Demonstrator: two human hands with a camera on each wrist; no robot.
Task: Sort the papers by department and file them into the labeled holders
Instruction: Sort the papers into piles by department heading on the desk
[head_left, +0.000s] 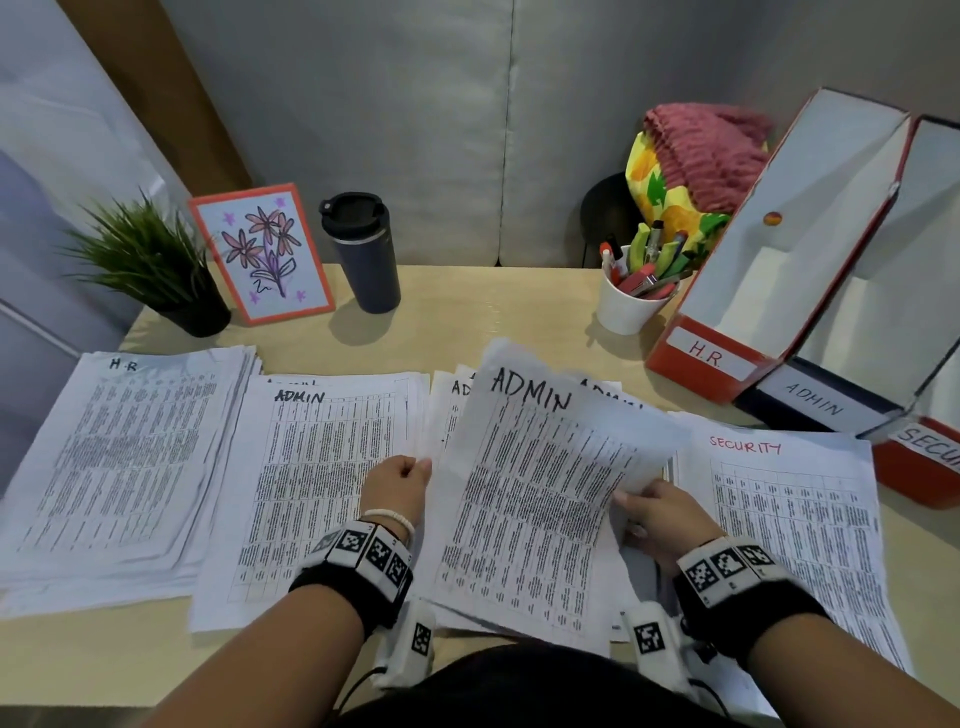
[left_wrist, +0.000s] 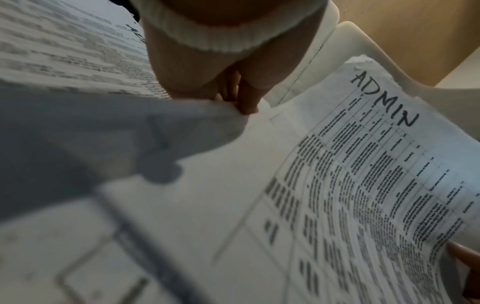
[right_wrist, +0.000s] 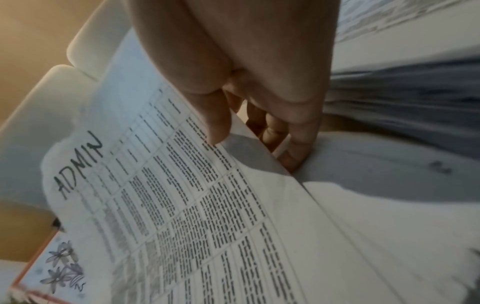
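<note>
A printed sheet headed ADMIN (head_left: 540, 478) is held up over the middle stack of papers. My left hand (head_left: 415, 467) pinches its left edge and my right hand (head_left: 631, 496) grips its right edge. In the right wrist view the thumb (right_wrist: 215, 127) lies on top of the ADMIN sheet (right_wrist: 182, 195) with the fingers (right_wrist: 293, 148) curled beneath. In the left wrist view the fingertips (left_wrist: 244, 102) nip the paper edge beside the ADMIN sheet (left_wrist: 363, 164). Three holders stand at the right, labelled H.R. (head_left: 711, 358), ADMIN (head_left: 815, 402) and SECURITY (head_left: 930, 447).
Sorted piles lie on the desk: H.R pile (head_left: 119, 457) at left, ADMIN pile (head_left: 322, 467) beside it, SECURITY pile (head_left: 789, 519) at right. Along the back stand a potted plant (head_left: 150, 265), a framed flower drawing (head_left: 262, 254), a dark tumbler (head_left: 363, 254) and a pen cup (head_left: 631, 301).
</note>
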